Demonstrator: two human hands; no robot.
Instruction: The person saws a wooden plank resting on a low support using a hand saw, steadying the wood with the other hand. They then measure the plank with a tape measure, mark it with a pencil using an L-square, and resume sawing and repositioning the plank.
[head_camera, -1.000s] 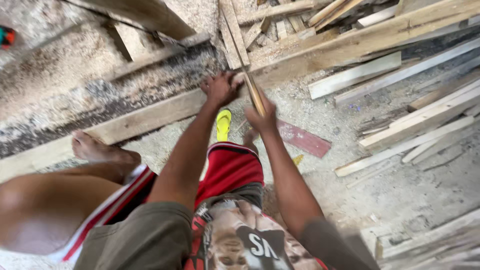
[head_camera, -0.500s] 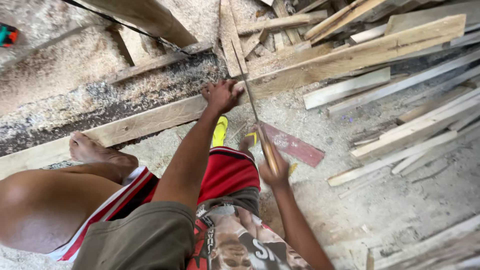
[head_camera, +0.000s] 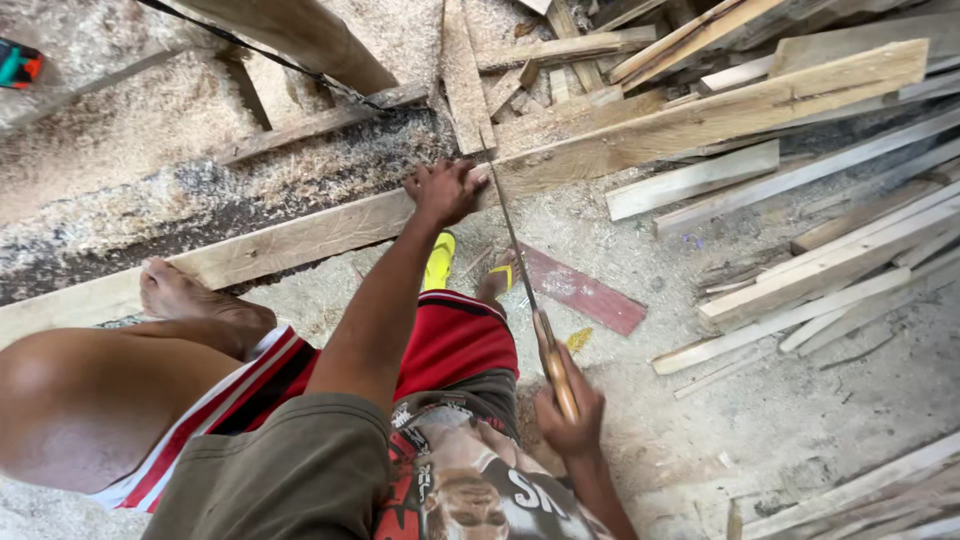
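Pressing our left hand (head_camera: 445, 190) flat on the long plank (head_camera: 300, 240) to steady it, we grip the handsaw (head_camera: 530, 300) tightly in our right hand (head_camera: 568, 410).

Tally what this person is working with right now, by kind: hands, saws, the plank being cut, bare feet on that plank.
Hands: 2, left hand pressing on the plank, right hand gripping the saw handle
Hand saw: 1
Long plank being cut: 1
Bare foot on the plank: 1
Total: 5

Plank (head_camera: 300, 235) cut off at left edge; saw (head_camera: 520, 265) teeth too blurry.
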